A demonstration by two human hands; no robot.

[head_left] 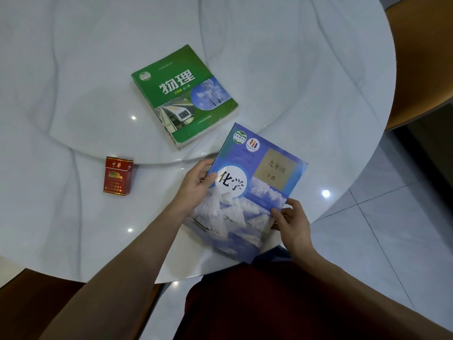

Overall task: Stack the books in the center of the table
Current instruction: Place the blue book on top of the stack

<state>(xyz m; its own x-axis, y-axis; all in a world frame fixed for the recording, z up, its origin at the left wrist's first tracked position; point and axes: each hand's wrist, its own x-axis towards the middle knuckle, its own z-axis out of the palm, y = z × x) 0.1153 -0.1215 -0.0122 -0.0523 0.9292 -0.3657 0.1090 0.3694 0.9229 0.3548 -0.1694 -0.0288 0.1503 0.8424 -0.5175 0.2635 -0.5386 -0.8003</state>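
Note:
A green book (183,96) lies flat on the raised round centre of the white marble table (73,94). A blue book (252,190) with a snowy cover picture is held at the table's near edge, just in front of the green one. My left hand (196,185) grips its left edge with the thumb on the cover. My right hand (293,223) pinches its lower right corner. The blue book's near part looks blurred, and whether it rests on the table cannot be told.
A red cigarette pack (118,176) lies on the table left of my left hand. Wooden chairs stand at the far right (421,69) and near left (61,303). Tiled floor shows beyond the table's right edge.

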